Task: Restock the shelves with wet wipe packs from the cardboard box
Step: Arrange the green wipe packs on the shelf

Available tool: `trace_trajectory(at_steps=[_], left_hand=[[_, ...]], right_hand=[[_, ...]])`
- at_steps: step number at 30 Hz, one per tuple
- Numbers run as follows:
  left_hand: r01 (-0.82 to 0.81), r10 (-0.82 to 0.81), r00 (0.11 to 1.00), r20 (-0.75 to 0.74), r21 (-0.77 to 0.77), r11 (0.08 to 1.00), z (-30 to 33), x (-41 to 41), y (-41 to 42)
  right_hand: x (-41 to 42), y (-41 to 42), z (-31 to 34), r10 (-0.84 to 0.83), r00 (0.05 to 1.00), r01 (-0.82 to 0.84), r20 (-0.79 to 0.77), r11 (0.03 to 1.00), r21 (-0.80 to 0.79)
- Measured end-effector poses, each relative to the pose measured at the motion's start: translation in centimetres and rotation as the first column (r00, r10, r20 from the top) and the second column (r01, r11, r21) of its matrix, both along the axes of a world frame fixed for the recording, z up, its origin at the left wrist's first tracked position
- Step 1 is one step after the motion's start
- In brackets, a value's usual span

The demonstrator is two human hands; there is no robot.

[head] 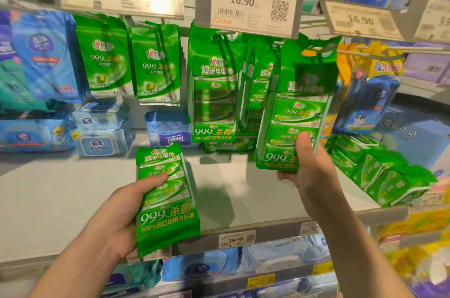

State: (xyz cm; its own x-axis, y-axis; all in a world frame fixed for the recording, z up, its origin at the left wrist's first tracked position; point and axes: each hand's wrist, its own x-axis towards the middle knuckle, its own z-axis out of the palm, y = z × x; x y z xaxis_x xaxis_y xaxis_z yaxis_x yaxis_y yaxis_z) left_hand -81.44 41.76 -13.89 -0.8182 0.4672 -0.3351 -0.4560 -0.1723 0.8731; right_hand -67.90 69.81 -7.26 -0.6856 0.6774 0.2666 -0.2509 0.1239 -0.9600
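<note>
Right hand (pixel 314 171) clamped on upright green pack (pixel 295 107), top hole level with peg (pixel 323 48), just at its tip. Left hand (pixel 121 212) grips spare pack (pixel 165 200) lower, over shelf (pixel 73 190). Right nearer; push back onto peg likely.

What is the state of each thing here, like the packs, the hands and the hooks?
Left hand: gripping a green wipe pack, held low before the shelf.
Right hand: gripping a raised green pack, its top at the peg hook.
Hanging green packs: already on a hook.
Green bundles: lying on the shelf.
</note>
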Motion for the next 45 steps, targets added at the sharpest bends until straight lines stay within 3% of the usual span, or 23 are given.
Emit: trace_trajectory(at_steps=[10, 16, 24, 27, 31, 33, 35, 37, 39, 42, 45], left_hand=[[-0.027, 0.028, 0.999, -0.018, 0.048, 0.998, 2.5, 1.7, 0.3], [0.03, -0.043, 0.994, 0.101, 0.125, 0.992, 4.6, 3.2, 0.8], [-0.045, 0.043, 0.999, 0.013, 0.154, 0.987, 5.9, 3.8, 0.0], [-0.054, 0.061, 0.998, -0.03, 0.205, 0.977, 6.4, 4.3, -0.9], [-0.043, 0.09, 0.983, -0.163, 0.267, 0.963, 7.8, 6.1, -1.3], [-0.022, 0.091, 0.966, -0.242, 0.274, 0.961, 8.7, 7.0, -0.8], [0.044, 0.048, 0.942, -0.331, 0.265, 0.963, 9.4, 7.6, -0.2], [0.102, 0.006, 0.917, -0.399, 0.249, 0.963, 10.0, 8.3, 0.7], [0.134, -0.006, 0.891, -0.455, 0.251, 0.959, 10.5, 8.7, 1.8], [0.16, -0.019, 0.834, -0.552, 0.207, 0.965, 10.9, 9.3, 3.3], [0.193, -0.053, 0.768, -0.638, 0.152, 0.969, 11.4, 9.4, 3.8]], right_hand=[[-3.6, 1.3, 1.2, -0.011, 0.993, 0.011, 0.116, 1.0, 0.002], [-3.8, 0.9, 1.2, 0.006, 0.995, 0.0, 0.102, 0.998, -0.063], [-3.2, 0.8, -0.2, -0.003, 0.992, 0.021, 0.123, 0.99, -0.142], [-2.7, 0.1, -1.3, -0.11, 0.975, 0.121, 0.192, 0.992, -0.043], [-1.1, -2.2, -1.7, -0.262, 0.953, 0.212, 0.154, 0.936, 0.281], [0.1, -4.2, -1.2, -0.143, 0.982, 0.095, 0.123, 0.937, 0.336], [1.3, -6.5, -0.5, 0.139, 0.98, -0.166, 0.145, 0.966, 0.198], [2.4, -8.3, 0.2, 0.441, 0.878, -0.458, 0.186, 0.887, 0.056], [3.1, -9.9, 0.7, 0.601, 0.763, -0.618, 0.237, 0.786, -0.004], [3.2, -11.2, 1.1, 0.615, 0.766, -0.608, 0.184, 0.787, -0.1], [3.5, -10.8, 1.4, 0.449, 0.886, -0.462, 0.114, 0.877, 0.136]])
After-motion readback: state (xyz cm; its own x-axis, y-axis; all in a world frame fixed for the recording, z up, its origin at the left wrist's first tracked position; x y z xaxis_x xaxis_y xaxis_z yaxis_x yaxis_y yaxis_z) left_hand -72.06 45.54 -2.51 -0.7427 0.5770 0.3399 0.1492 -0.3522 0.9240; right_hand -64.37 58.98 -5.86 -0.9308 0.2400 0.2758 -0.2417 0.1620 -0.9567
